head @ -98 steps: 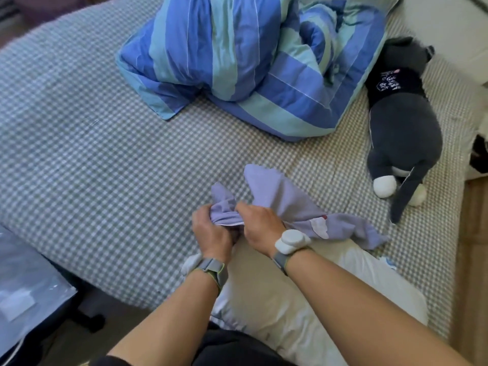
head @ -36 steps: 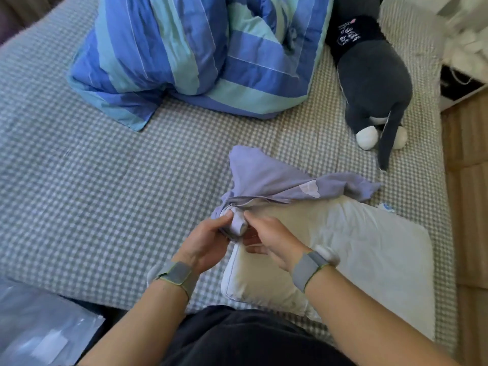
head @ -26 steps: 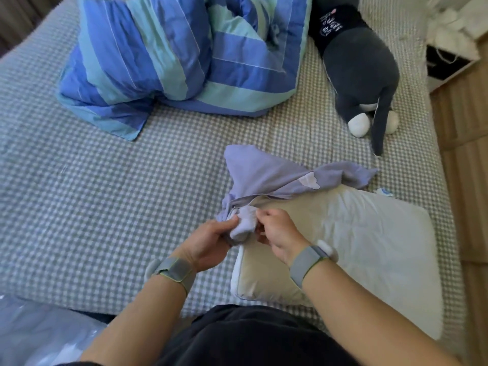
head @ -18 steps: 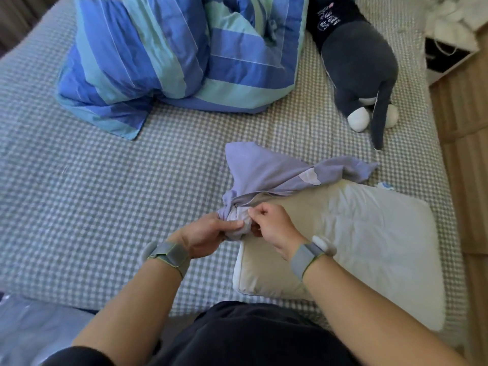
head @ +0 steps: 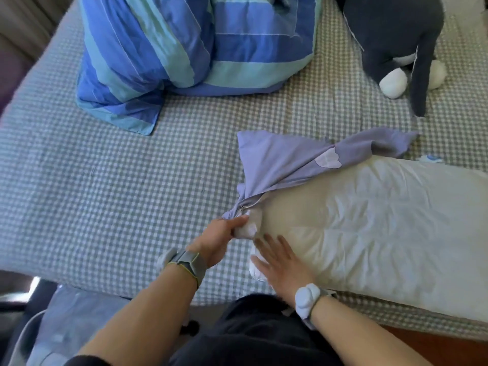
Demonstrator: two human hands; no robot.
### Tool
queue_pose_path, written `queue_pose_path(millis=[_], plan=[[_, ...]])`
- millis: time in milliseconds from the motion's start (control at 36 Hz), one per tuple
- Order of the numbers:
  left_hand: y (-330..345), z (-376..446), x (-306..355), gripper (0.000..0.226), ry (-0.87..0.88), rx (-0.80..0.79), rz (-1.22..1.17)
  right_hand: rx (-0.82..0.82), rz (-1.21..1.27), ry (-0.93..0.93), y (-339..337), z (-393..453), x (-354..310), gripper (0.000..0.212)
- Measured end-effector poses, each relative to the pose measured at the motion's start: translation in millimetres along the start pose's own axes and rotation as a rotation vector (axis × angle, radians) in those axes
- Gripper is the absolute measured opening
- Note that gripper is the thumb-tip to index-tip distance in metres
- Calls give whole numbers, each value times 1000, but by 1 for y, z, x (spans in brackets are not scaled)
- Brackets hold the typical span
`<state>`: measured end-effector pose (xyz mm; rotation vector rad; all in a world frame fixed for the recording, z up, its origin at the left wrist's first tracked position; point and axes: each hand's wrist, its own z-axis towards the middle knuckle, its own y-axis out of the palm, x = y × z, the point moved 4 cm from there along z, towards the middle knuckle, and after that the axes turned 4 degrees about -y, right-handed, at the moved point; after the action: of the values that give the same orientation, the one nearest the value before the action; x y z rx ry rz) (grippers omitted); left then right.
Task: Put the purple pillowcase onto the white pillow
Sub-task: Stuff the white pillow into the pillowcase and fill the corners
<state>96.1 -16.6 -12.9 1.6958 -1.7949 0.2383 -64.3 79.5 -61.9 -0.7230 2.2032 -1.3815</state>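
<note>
The white pillow point(head: 369, 228) lies flat on the checked bed in the head view, its long side running to the right. The purple pillowcase point(head: 285, 162) is bunched over the pillow's far left corner, with a zipper showing at its open edge. My left hand point(head: 219, 241) grips the pillow's near left corner together with the pillowcase's edge. My right hand point(head: 280, 262) lies flat, fingers spread, on the pillow's left end, holding nothing.
A blue and teal striped duvet point(head: 192, 46) is heaped at the back of the bed point(head: 105, 180). A dark grey plush toy point(head: 396, 38) lies at the back right. A clear plastic bag point(head: 66, 326) sits below the bed's near edge at the left.
My right hand let go of the pillowcase's edge and now lies flat on the pillow. My left hand keeps its grip on the corner. The camera has moved closer.
</note>
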Motion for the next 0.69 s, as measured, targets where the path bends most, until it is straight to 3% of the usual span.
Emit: queue_pose_path(millis=[83, 222, 361, 473, 556, 611, 695], plan=[[-4, -1, 7, 37, -15, -16, -40, 144, 25, 171, -11, 11, 15, 41], [-4, 5, 16, 39, -29, 71, -13, 361, 179, 525, -55, -23, 69, 38], [18, -7, 26, 27, 12, 63, 38, 660, 476, 894, -119, -62, 131, 19], [50, -23, 34, 32, -16, -44, -76, 720, 489, 689, -162, -48, 119, 16], [66, -29, 34, 36, -27, -119, -50, 523, 546, 587, -148, -23, 97, 22], [73, -36, 36, 34, 9, -82, 31, 467, 522, 583, -141, -14, 91, 19], [71, -35, 33, 35, 21, 8, 24, 508, 547, 628, -138, -16, 96, 18]])
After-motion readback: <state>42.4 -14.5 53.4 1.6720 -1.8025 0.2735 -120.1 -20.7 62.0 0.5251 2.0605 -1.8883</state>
